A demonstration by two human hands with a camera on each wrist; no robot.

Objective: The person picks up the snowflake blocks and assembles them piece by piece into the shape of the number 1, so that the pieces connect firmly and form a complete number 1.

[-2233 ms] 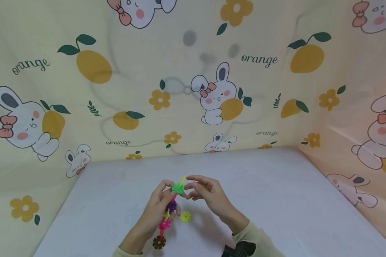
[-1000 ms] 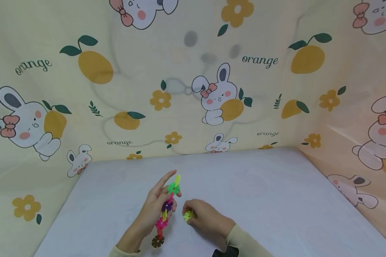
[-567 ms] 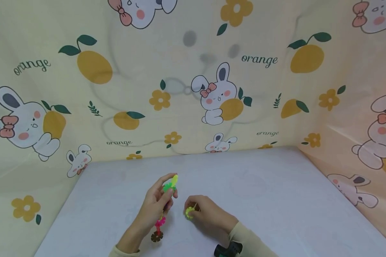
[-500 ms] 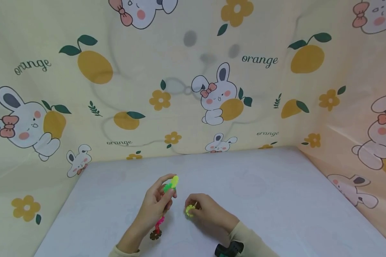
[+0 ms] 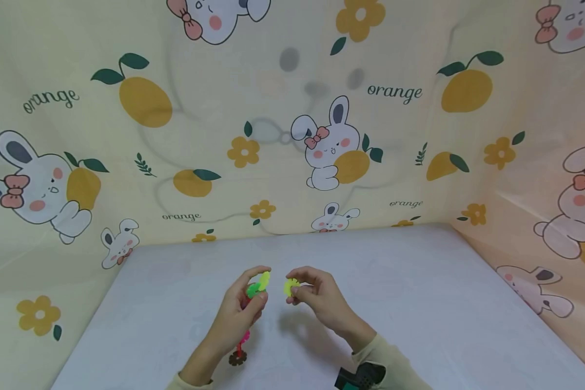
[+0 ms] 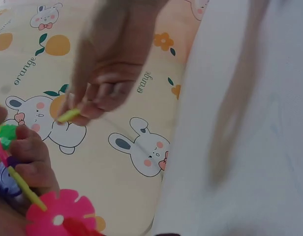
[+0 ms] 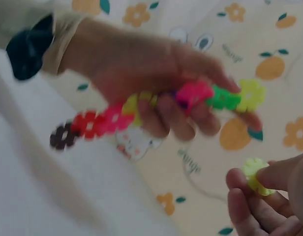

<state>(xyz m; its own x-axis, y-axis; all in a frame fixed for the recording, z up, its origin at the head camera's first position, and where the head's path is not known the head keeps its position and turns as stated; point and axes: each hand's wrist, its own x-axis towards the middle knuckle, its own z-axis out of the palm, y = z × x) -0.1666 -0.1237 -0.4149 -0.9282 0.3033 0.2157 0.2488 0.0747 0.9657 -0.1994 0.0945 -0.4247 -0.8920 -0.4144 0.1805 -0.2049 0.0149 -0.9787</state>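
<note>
My left hand (image 5: 231, 314) grips a chain of interlocking notched plastic discs, like snowflake building discs. A yellow disc (image 5: 265, 280) and a green disc (image 5: 254, 290) stick out at its upper end; a brown disc (image 5: 238, 358) hangs at the lower end. Curled fingers hide part of the middle, but the right wrist view shows pink, purple, yellow and red discs (image 7: 88, 124) along it. Between thumb and fingers, my right hand (image 5: 329, 298) pinches a separate light-yellow disc (image 5: 290, 287). It is held just right of the chain's yellow end, with a small gap between them.
Both hands are above a white tabletop (image 5: 409, 309). Behind and to the sides hangs a cream cloth (image 5: 200, 141) printed with rabbits and oranges. A dark wrist device (image 5: 362, 375) sits at my right sleeve.
The loose yellow disc has been picked up off the table by my right hand and raised toward the chain. My left hand has shifted its grip and tilted the chain's upper end.
</note>
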